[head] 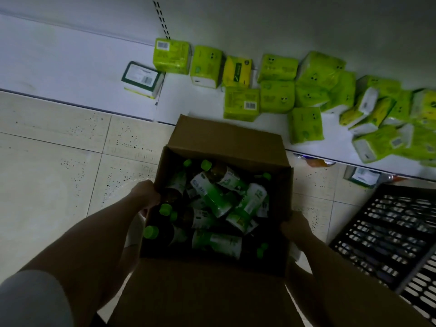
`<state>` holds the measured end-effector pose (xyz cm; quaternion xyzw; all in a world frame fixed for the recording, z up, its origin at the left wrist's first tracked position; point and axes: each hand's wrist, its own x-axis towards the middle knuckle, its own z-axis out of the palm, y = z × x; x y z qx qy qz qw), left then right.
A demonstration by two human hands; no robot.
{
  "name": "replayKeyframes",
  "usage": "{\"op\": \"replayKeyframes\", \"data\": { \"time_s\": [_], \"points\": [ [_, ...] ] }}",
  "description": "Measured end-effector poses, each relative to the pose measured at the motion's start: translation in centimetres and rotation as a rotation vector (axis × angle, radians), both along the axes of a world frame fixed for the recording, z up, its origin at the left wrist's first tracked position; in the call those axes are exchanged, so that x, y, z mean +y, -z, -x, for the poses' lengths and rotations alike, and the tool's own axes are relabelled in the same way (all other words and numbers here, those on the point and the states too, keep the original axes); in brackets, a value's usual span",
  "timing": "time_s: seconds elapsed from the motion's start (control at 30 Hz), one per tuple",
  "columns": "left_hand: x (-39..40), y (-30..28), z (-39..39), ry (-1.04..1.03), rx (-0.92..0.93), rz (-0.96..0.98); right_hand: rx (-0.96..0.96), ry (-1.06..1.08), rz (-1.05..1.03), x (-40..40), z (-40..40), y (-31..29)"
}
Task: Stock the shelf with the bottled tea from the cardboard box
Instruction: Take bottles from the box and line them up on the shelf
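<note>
Cardboard: your open brown cardboard box point(226, 138) has matte walls, its far flap standing up and its near flap folded toward you.
Bottles: dark bottled tea with green caps and green-and-white labels point(213, 197) lies jumbled inside the box, bottles tilted across one another.
Left hand: your left hand point(145, 194) clamps the box's left wall, fingers curled over the rim.
Right hand: your right hand point(296, 226) grips the right wall at its near corner, fingers wrapped out of sight on the outside.
Shelf: the white low shelf board point(70, 67) is smooth; soft lime-green tissue packs point(278, 83) crowd its right part, while the left stretch is bare.
Edges: the box's far flap reaches the shelf's front edge.
Floor: pale speckled tiles point(59, 161) lie open to your left; a black slotted plastic crate point(387, 232) sits close on the right.
</note>
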<state>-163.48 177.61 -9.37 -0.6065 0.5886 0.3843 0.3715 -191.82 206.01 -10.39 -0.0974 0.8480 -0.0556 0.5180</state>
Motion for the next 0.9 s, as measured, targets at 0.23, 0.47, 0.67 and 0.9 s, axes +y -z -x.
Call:
{"op": "replayKeyframes", "data": {
  "time_s": [0.23,0.47,0.67,0.9],
  "points": [
    [-1.2,0.8,1.3,-0.04,0.061,0.004,0.024,-0.004,0.031,-1.7,0.8,0.4],
    [-3.6,2.6,3.8,-0.029,0.143,0.02,0.084,0.002,0.064,-4.7,2.7,2.2],
    [-4.4,5.0,4.5,0.027,0.178,0.12,0.128,-0.039,0.102,-5.3,4.4,5.1],
    [-1.3,5.1,1.9,0.098,0.236,0.347,0.325,-0.045,0.243,-3.0,1.0,4.6]
  ]
}}
